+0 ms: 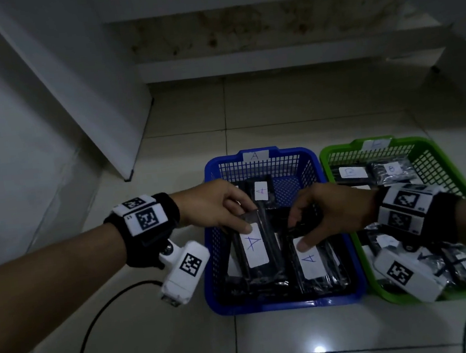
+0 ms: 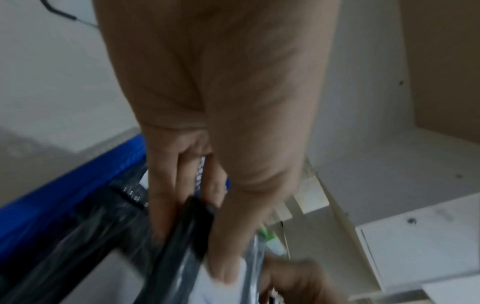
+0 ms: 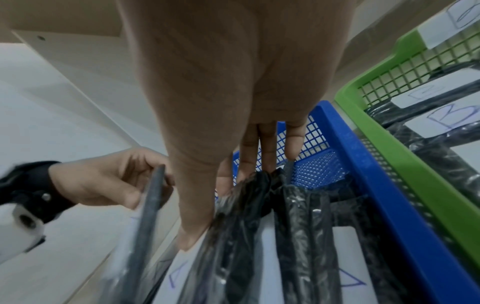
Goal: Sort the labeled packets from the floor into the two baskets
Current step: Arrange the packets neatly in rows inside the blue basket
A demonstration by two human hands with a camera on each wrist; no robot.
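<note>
Both hands are over the blue basket [image 1: 272, 305], which carries an "A" tag on its far rim. My left hand [image 1: 223, 206] pinches the top end of a black packet with a white "A" label [image 1: 255, 248], thumb on the label. My right hand [image 1: 324, 212] grips the top end of a second black "A" packet [image 1: 316, 265]; the thumb lies on its label, the fingers behind. In the right wrist view that packet [image 3: 246, 236] hangs from the fingers [image 3: 267, 148]. The left wrist view shows fingers [image 2: 166, 195] curled round the black packet [image 2: 182, 236]. More "A" packets lie below.
A green basket [image 1: 336, 157] stands right of the blue one and holds several black packets labelled "B" [image 1: 392, 169]. White panels lean at the left and back. Black cables [image 1: 96, 314] run over the tiled floor near both wrists.
</note>
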